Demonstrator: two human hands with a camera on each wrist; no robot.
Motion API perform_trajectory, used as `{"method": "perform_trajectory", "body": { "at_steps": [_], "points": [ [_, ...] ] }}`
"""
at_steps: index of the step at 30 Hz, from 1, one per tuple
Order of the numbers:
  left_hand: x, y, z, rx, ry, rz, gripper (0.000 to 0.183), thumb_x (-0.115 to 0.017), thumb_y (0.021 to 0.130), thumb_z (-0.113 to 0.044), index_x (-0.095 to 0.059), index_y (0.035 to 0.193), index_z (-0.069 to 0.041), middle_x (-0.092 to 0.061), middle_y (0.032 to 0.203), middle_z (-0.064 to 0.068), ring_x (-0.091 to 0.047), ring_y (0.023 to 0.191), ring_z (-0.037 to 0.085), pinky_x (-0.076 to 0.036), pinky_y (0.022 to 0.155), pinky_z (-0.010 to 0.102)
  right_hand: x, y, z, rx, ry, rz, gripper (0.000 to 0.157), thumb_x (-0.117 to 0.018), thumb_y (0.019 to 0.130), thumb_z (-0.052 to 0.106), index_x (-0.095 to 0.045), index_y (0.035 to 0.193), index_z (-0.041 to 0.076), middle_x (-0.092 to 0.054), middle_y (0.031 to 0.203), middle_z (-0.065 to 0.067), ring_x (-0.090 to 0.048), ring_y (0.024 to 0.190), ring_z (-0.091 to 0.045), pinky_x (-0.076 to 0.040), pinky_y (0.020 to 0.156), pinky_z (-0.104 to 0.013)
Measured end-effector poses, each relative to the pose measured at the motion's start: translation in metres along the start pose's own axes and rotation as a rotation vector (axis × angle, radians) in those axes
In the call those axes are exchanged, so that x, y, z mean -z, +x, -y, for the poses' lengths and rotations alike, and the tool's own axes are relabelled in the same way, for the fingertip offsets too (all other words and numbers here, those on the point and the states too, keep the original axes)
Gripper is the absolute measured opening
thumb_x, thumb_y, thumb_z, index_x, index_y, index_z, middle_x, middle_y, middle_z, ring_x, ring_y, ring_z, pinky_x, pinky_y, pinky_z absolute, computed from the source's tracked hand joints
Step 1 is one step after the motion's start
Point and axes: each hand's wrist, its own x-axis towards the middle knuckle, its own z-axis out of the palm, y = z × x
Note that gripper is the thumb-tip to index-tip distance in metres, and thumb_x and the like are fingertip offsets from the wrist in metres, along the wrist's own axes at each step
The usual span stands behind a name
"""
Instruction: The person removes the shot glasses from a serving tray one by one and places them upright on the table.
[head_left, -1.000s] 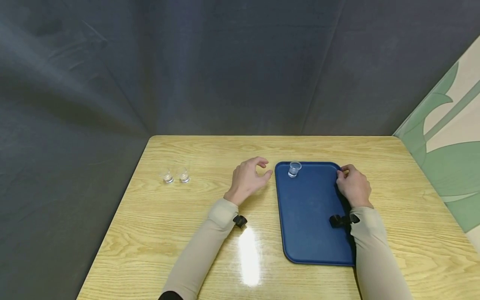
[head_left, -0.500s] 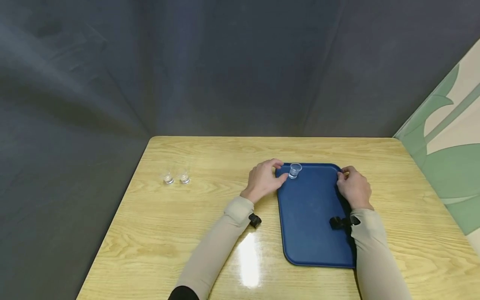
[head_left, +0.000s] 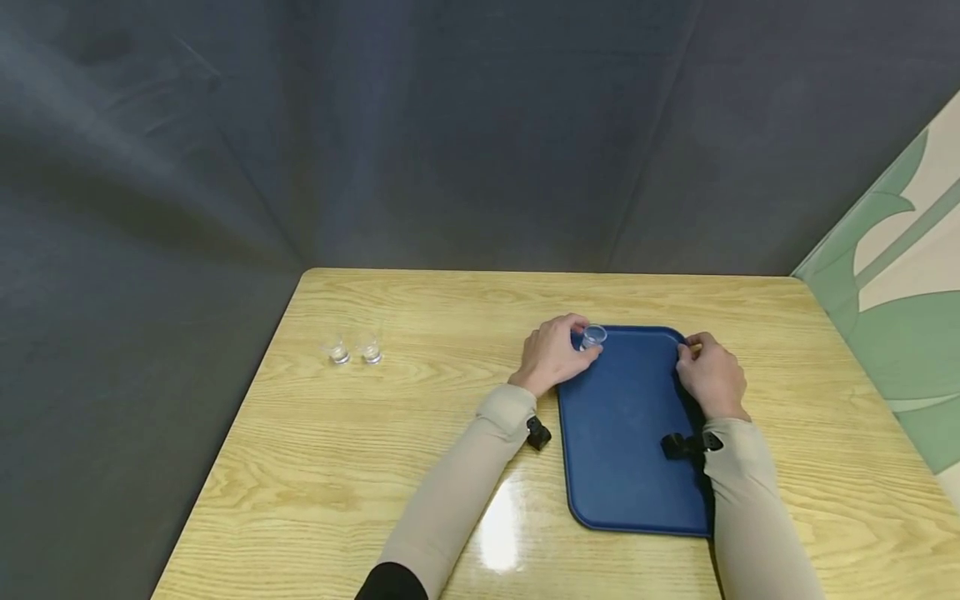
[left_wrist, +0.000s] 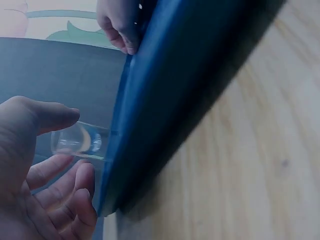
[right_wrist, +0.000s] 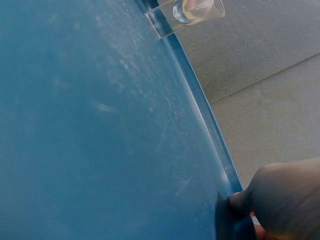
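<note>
My left hand (head_left: 553, 358) curls its thumb and fingers around a small clear shot glass (head_left: 594, 335), which stands upright at the far left corner of a blue tray (head_left: 630, 442). In the left wrist view the thumb lies on one side of the glass (left_wrist: 75, 142), close by its rim, with bent fingers on the other. My right hand (head_left: 711, 377) grips the tray's rim near its far right corner; the right wrist view shows the thumb (right_wrist: 241, 201) over that rim. Fingers under the rim are mostly hidden.
Two more clear shot glasses, one (head_left: 339, 353) beside the other (head_left: 372, 352), stand on the left of the wooden table (head_left: 300, 467). A dark curtain (head_left: 480, 150) hangs behind and to the left. A leaf-patterned surface (head_left: 907, 358) borders the table at the right.
My left hand has moved right, from the table beside the tray to around the shot glass at its corner. The right hand has kept its grip on the tray's rim.
</note>
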Motion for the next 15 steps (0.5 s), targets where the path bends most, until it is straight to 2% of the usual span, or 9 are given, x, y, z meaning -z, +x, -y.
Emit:
{"method": "perform_trajectory", "body": {
  "at_steps": [9, 15],
  "points": [
    [-0.0064, 0.0022, 0.0018, -0.001, 0.001, 0.013, 0.040, -0.074, 0.098, -0.048, -0.072, 0.134, -0.029, -0.075, 0.117, -0.010, -0.071, 0.096, 0.010, -0.051, 0.072, 0.025, -0.0011, -0.0014, 0.0006, 0.010, 0.003, -0.002, 0.042, -0.047, 0.112, 0.028, -0.057, 0.135, -0.006, -0.068, 0.114, -0.029, -0.067, 0.085, -0.040, -0.043, 0.062, -0.040],
    [-0.0078, 0.0033, 0.0003, 0.000, 0.014, 0.002, 0.038, -0.074, 0.098, -0.048, -0.073, 0.131, -0.030, -0.076, 0.117, -0.010, -0.071, 0.095, 0.009, -0.050, 0.069, 0.024, -0.0012, -0.0010, 0.0008, 0.004, 0.001, -0.013, 0.041, -0.047, 0.111, 0.028, -0.057, 0.135, -0.005, -0.068, 0.115, -0.029, -0.067, 0.086, -0.041, -0.043, 0.062, -0.040]
  ]
}}
